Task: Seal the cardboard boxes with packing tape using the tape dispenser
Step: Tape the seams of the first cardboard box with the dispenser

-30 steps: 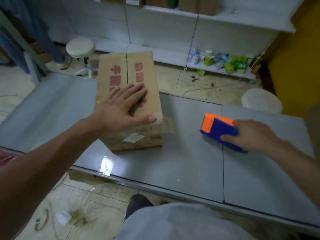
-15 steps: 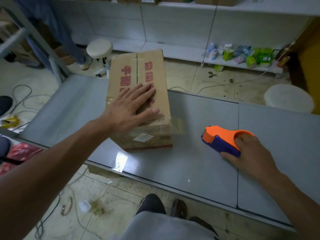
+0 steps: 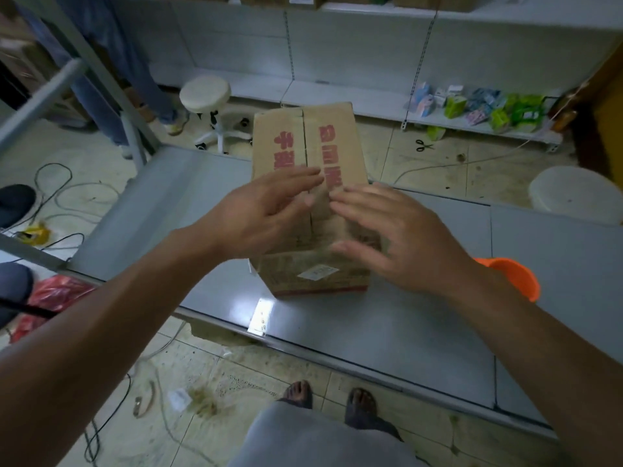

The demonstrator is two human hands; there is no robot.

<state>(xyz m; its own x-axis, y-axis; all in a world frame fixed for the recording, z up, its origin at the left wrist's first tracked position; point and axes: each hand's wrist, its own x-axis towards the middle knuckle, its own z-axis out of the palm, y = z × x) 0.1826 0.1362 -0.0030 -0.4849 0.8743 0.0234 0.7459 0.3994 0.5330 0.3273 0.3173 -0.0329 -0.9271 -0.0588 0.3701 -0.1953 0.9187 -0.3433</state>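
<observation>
A brown cardboard box [image 3: 308, 170] stands on the grey tabletop [image 3: 387, 328], its long top running away from the person, the two top flaps meeting in a seam down the middle. Both hands are on the near end of that top: the left hand [image 3: 266, 210] lies flat on the left flap, fingers spread and pointing toward the seam, and the right hand [image 3: 394, 230] lies flat on the right flap, fingers spread wide; neither grips anything. The fingertips of the two hands nearly meet over the seam. The card is matte and scuffed, printed with red characters on top, with a small white label [image 3: 317, 273] on the near face. The tape dispenser [image 3: 515, 276], glossy orange plastic with a rounded edge, sits on the tabletop just behind the right wrist, mostly hidden by it.
</observation>
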